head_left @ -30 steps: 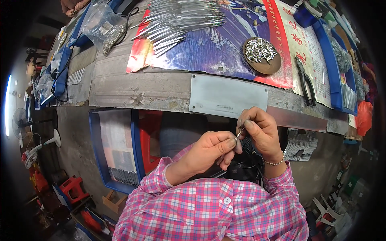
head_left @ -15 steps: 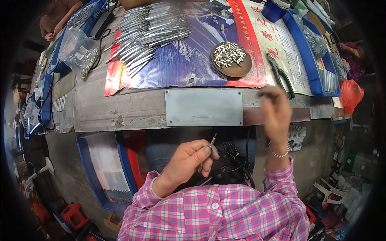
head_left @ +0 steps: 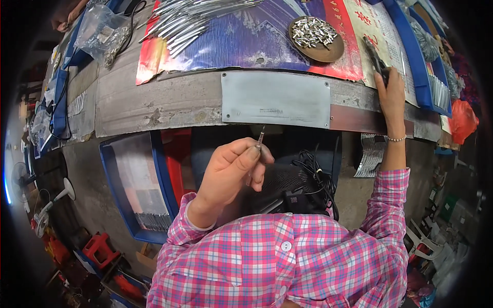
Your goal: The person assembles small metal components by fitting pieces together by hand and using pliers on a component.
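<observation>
My left hand (head_left: 233, 167) is closed in front of my body, just below the table edge. Between its thumb and forefinger is a thin metal rod (head_left: 262, 134), its narrow tip pointing up; the lower part is mostly hidden by the fingers. Out to the right, my right hand (head_left: 393, 95) is wrapped round the handles of dark pliers (head_left: 374, 54), which lie on the printed sheet with their jaws pointing away from me. A brown round dish (head_left: 331, 51) of small silvery metal pieces (head_left: 312, 32) sits left of the pliers.
Many long metal rods (head_left: 197, 20) are heaped at the far left. A pale metal plate (head_left: 277, 97) is fixed at the table's front edge. Blue trays (head_left: 423, 77) line the right side; another blue tray (head_left: 136, 190) stands below the table. Black cables (head_left: 321, 179) lie by my lap.
My right hand has reached out to the right and closed on the pliers' handles. The left hand still holds the rod. The whole view has shifted, so the table sits higher in it.
</observation>
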`<state>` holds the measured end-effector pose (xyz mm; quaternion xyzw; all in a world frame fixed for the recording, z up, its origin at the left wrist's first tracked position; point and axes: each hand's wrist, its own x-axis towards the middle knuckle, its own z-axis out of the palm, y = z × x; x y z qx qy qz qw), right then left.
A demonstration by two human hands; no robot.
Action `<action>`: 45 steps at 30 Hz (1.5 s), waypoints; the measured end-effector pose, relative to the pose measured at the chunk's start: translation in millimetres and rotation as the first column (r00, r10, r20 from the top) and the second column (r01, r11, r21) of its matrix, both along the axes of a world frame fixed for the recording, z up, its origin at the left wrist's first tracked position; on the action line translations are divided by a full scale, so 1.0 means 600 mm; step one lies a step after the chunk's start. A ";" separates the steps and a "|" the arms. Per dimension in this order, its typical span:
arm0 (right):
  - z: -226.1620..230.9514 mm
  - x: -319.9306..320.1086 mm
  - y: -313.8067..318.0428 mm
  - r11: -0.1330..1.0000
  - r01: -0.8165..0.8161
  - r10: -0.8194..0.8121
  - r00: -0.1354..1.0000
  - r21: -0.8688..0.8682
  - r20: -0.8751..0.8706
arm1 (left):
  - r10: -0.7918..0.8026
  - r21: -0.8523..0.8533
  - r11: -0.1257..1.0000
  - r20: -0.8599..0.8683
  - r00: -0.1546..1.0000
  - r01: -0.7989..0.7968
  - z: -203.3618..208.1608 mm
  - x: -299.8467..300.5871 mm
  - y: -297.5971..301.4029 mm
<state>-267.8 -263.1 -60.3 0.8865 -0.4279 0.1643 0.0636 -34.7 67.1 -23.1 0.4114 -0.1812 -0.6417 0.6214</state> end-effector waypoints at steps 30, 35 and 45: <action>0.126 0.073 0.273 -0.273 -0.642 -0.027 0.749 0.716 0.662 | -0.080 -0.166 0.983 -0.020 0.997 0.075 0.071 -0.011 -0.038; 0.118 0.083 0.264 -0.227 -0.722 0.110 0.647 0.653 0.754 | -0.101 -0.151 0.984 -0.010 0.995 0.098 0.074 -0.010 -0.043; 0.119 0.086 0.254 -0.087 -0.700 0.209 0.683 0.708 0.700 | -0.129 -0.107 0.986 0.012 0.992 0.130 0.075 -0.006 -0.052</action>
